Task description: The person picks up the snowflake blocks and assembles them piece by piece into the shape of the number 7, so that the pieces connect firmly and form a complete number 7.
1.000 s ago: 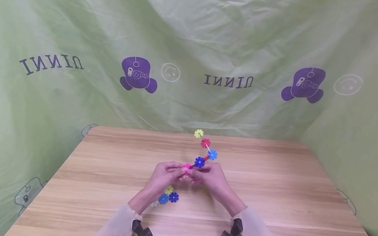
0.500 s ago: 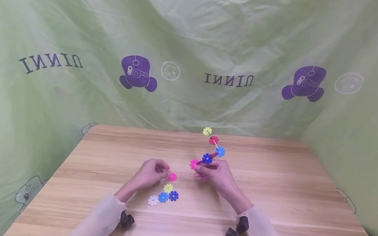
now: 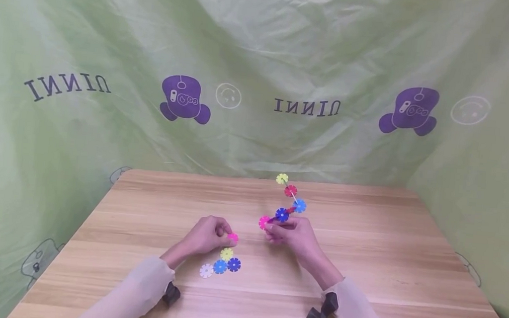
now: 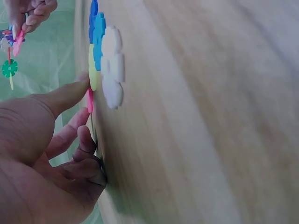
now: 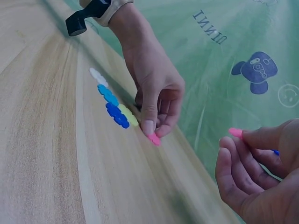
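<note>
**Pink pinched on both sides!**

And here's the green backdrop [image 3: 265,38], filling everything behind, creased and printed with purple figures [image 3: 410,110] and lettering that reads backwards. Below it spreads the wooden bench [image 3: 385,271], pale with streaky grain. In from the near edge come two light sleeves [image 3: 361,315], one either side.

Now the hands! The right hand [image 3: 294,237] has its grip closed on the chain [image 3: 282,215], thumb and finger pinching the pink disc at its end, and holds it up. Beyond those fingers the chain zigzags away: dark blue, light blue, red, then yellow at the far tip. Well apart, the left hand [image 3: 206,234] has its grip pinched on the loose pink disc [image 3: 232,238]; it's down low, though whether the disc touches the bench is hard to tell.

A black wrist mount [image 3: 323,311] juts from each cuff. And the small stuff, lying flat beside the left hand: the yellow disc [image 3: 226,254] nearest the fingers, the dark blue disc [image 3: 233,264] and light blue disc [image 3: 220,266] just beside it, the white disc [image 3: 206,270] at the near end of the cluster.
</note>
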A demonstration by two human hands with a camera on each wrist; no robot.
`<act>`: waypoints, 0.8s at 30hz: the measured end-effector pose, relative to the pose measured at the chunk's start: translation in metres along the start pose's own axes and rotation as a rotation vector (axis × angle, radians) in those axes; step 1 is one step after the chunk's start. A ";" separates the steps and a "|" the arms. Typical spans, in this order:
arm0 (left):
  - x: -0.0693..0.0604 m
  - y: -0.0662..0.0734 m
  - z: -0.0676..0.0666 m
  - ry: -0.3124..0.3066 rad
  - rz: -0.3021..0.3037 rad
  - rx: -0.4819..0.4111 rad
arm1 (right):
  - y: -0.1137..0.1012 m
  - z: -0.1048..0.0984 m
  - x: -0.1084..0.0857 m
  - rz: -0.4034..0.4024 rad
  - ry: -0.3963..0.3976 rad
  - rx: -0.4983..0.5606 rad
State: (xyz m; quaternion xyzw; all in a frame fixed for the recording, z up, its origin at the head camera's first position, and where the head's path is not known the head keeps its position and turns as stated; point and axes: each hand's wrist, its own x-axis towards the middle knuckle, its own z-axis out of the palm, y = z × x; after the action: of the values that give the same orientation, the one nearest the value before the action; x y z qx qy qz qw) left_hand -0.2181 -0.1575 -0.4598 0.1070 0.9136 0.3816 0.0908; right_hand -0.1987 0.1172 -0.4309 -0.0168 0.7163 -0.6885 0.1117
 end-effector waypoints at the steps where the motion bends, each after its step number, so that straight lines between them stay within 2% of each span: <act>1: 0.000 0.000 0.000 0.002 -0.004 0.001 | 0.000 0.000 0.000 0.002 -0.001 0.003; 9: 0.000 0.004 0.001 0.015 -0.032 -0.008 | -0.002 0.001 0.000 0.009 -0.023 0.024; 16: -0.003 0.006 0.002 0.042 -0.048 -0.071 | -0.002 0.005 0.000 0.002 -0.028 0.015; 24: -0.008 0.020 0.005 -0.003 -0.074 -0.359 | -0.003 0.006 0.000 0.006 -0.016 0.004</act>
State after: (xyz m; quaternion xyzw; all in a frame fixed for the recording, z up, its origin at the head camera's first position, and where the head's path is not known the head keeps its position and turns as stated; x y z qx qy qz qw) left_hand -0.2066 -0.1424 -0.4478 0.0559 0.8339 0.5349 0.1240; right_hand -0.1978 0.1108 -0.4280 -0.0199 0.7141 -0.6894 0.1197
